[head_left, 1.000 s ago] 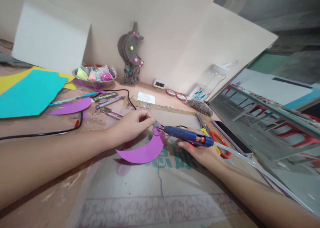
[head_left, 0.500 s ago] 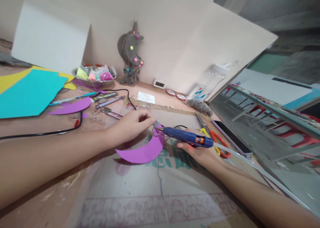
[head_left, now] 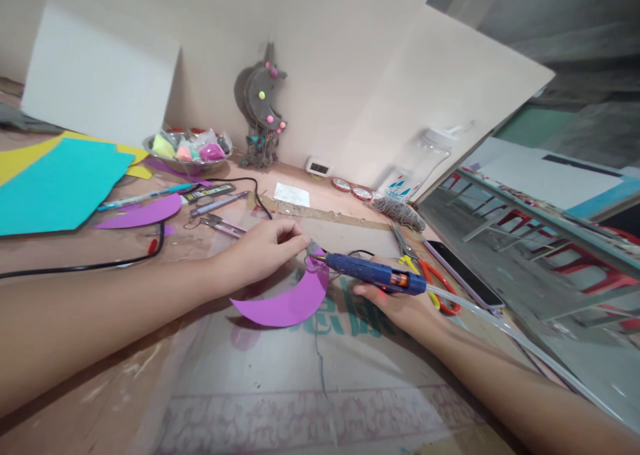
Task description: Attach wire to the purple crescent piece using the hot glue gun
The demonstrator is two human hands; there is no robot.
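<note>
My left hand [head_left: 273,252] pinches the upper tip of a purple paper crescent [head_left: 293,305], where grey yarn is wound around it. My right hand [head_left: 395,302] is closed around a blue hot glue gun [head_left: 370,270]. Its metal nozzle meets the yarn-wrapped tip, close to my left fingertips. A clear glue stick [head_left: 475,308] runs out of the gun's back end. From the crescent, a strand of grey yarn [head_left: 321,362] trails down over the printed plastic-covered board [head_left: 250,382].
Orange and yellow scissors [head_left: 440,288], a phone [head_left: 465,275] and a grey yarn bundle [head_left: 400,213] lie on the right. Behind are a bottle [head_left: 420,165], a small clock [head_left: 318,166] and a bowl [head_left: 187,165] of clay packets. Turquoise paper [head_left: 60,185] and a black cable [head_left: 75,268] lie left.
Almost nothing differs. Both hands, the glue gun and the purple crescent keep their places, with the nozzle still at the yarn-wrapped tip.
</note>
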